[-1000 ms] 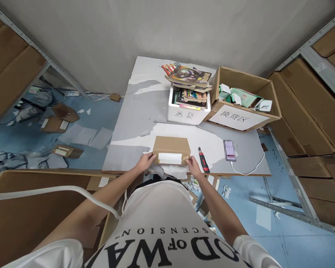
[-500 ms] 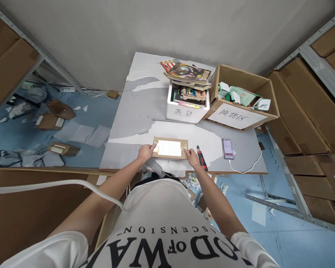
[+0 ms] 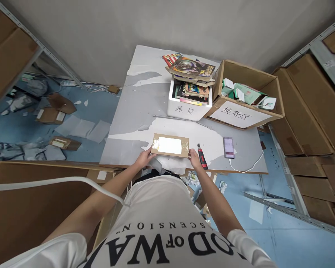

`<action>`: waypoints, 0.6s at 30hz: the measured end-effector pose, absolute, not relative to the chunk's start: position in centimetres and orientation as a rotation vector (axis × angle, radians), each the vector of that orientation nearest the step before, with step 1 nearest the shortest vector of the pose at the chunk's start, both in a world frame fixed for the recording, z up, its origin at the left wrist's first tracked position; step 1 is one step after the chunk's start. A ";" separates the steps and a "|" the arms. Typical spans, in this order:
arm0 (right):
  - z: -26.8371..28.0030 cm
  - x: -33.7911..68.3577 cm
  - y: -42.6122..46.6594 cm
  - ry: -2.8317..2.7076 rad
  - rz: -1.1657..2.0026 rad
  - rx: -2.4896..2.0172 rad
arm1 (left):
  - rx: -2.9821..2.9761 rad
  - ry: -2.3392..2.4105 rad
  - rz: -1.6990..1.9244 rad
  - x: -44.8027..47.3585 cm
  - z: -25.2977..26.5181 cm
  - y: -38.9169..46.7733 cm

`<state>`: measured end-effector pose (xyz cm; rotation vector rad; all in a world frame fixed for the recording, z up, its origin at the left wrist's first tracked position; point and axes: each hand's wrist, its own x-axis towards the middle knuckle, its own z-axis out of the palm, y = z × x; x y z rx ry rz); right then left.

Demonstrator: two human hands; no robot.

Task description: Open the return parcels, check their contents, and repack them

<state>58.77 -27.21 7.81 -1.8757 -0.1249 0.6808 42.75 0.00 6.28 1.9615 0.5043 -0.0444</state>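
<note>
A small taped cardboard box [image 3: 157,149] with a white label on top is at the front middle of the table. My left hand [image 3: 145,157] grips its near left corner, fingertips partly hidden by the box edge. At the near right corner, my right hand [image 3: 194,159] has its fingers closed on the same box. Just right of that hand lies a red and black utility knife [image 3: 202,156], untouched. Grey wrapping [image 3: 157,166] hangs over the table's front edge below the box.
A white bin [image 3: 184,111] piled with books stands at the back, beside an open carton [image 3: 248,124] of green and white packets. A phone [image 3: 229,147] on a cable lies at right. Shelving with cartons [image 3: 304,111] flanks the table [image 3: 139,93]; paper litters the floor.
Both hands have shifted slightly down to the box's near corners. The box's near side tilts a little more into view. The camera view has moved slightly.
</note>
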 end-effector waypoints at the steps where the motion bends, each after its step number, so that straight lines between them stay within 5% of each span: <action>1: 7.3 58.4 -27.5 -0.144 0.695 -1.830 | 1.971 0.497 -0.054 42.8 6.1 0.1; 8: 5.0 56.5 -26.7 -0.203 0.719 -1.811 | 1.983 0.459 -0.045 42.6 6.2 0.3; 18: 9.0 59.8 -25.7 -0.333 0.563 -2.020 | 1.889 0.770 0.228 45.4 8.8 0.7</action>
